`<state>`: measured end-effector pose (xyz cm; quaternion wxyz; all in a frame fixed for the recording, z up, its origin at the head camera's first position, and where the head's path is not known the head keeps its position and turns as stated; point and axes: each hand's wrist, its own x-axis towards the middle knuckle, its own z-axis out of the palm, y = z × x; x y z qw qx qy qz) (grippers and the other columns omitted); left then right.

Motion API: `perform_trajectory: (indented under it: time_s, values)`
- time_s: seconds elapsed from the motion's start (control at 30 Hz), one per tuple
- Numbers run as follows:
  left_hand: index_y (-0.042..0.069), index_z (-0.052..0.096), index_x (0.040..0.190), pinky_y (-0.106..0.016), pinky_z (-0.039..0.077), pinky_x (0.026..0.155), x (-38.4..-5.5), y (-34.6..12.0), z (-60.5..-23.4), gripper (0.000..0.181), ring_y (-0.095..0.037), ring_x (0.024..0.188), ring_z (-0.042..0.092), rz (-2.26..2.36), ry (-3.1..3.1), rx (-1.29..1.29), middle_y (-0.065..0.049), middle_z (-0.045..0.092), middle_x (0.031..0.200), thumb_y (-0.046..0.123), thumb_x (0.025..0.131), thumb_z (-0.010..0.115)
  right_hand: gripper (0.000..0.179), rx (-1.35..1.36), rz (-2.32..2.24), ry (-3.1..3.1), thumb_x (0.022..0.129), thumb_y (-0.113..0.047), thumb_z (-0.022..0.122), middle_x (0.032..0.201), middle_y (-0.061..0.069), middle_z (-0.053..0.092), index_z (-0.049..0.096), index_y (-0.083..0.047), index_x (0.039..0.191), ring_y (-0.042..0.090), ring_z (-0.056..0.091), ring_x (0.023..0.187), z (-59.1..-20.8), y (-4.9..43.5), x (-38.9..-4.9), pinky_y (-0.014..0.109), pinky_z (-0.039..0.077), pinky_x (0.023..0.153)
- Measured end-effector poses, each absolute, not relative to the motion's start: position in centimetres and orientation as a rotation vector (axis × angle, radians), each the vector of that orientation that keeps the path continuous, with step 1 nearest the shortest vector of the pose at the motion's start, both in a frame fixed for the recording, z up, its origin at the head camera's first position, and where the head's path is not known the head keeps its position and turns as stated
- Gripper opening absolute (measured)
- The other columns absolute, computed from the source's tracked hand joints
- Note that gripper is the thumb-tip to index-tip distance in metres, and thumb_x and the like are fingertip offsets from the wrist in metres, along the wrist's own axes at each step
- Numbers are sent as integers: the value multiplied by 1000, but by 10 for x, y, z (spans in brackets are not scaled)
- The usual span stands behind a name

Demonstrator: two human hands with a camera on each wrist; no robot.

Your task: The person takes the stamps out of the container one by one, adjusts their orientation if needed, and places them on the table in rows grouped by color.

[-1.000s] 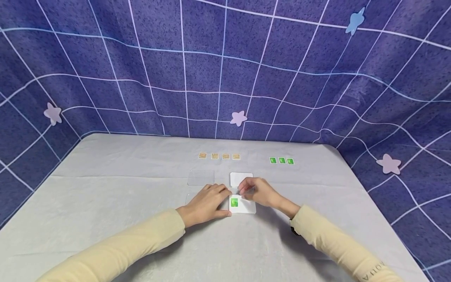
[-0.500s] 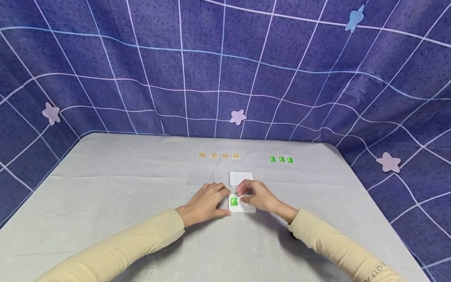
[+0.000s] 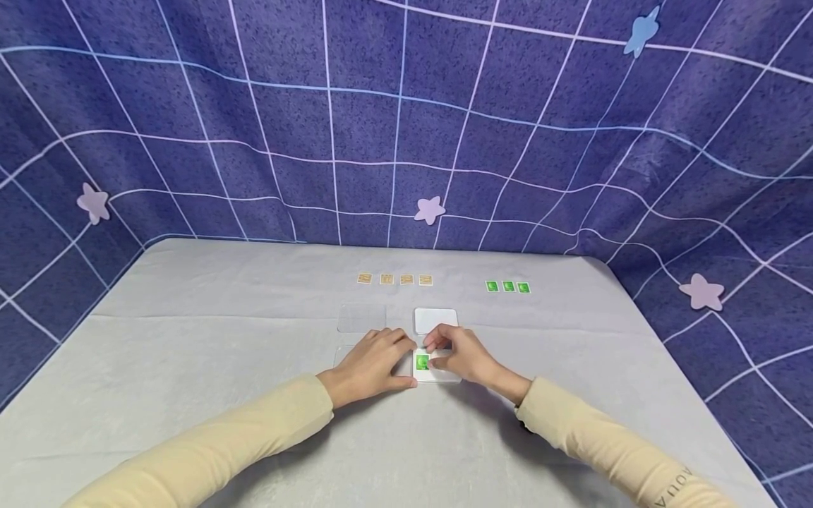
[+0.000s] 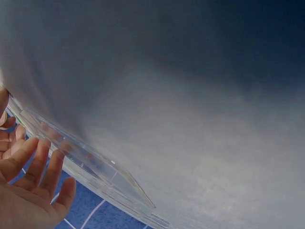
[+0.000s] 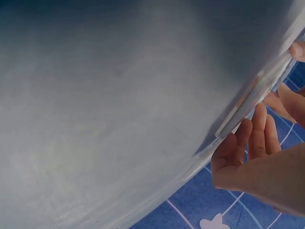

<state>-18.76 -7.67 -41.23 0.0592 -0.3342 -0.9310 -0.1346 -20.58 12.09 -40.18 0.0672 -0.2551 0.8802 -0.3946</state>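
Observation:
A flat white card (image 3: 438, 375) with rounded corners lies in front of me, a small green square sticker (image 3: 422, 361) on its left part. My left hand (image 3: 376, 361) holds the card's left end, thumb at the near corner and forefinger at the far one. The left wrist view shows the other fingers of that hand spread loosely beside a clear plate (image 4: 114, 164). Over the card's right part bends my right hand (image 3: 465, 356). Its thumb tip touches the sticker's right edge, and its curved forefinger sits near the card's far edge, apart from the thumb.
Another white card (image 3: 435, 321) lies just beyond. Two clear plates are on the left, the farther plate (image 3: 362, 318) in full view, the nearer plate (image 3: 341, 354) partly under my left hand. Several tan squares (image 3: 406, 279) and three green squares (image 3: 508, 286) line the back.
My right hand has shifted left and slightly down, its thumb going from the bare card to the sticker's edge. The left hand keeps its place.

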Motion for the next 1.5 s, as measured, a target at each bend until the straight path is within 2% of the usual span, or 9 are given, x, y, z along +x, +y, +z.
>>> perform_trajectory:
  time_s: [0.23,0.5,0.8,1.17,1.5]
  values:
    - [12,61,112,-35,42,84,-188,-77,-412,56,-17,96,54,-387,-2816,-1017,0,58,107,51,73,69,30,-761,-1164,2688,67,6,73,87,10,64,61,1,94,22,60,85,-403,118,-204,34,49,81]
    - [12,61,112,-35,43,83,-187,-76,-412,55,-17,94,54,-371,-2813,-1015,0,58,106,51,73,68,28,-718,-1158,2703,66,9,72,84,10,63,61,1,91,22,59,83,-401,114,-201,38,49,80]
    - [13,61,112,-35,43,83,-186,-76,-411,56,-17,93,54,-353,-2816,-1008,1,58,106,52,73,68,26,-674,-1161,2709,65,10,71,79,8,62,61,1,87,19,60,79,-400,112,-200,38,48,78]
    - [12,61,111,-35,43,82,-187,-75,-411,55,-17,92,53,-345,-2818,-1016,0,58,105,52,74,68,19,-670,-1121,2725,64,8,71,73,6,63,65,-3,78,15,57,71,-399,112,-202,23,44,69]
    - [12,61,112,-34,43,81,-187,-76,-412,55,-17,92,53,-339,-2819,-1011,0,58,106,52,74,67,19,-675,-1138,2706,64,9,69,76,5,64,65,-3,78,16,58,74,-400,112,-202,23,46,69]
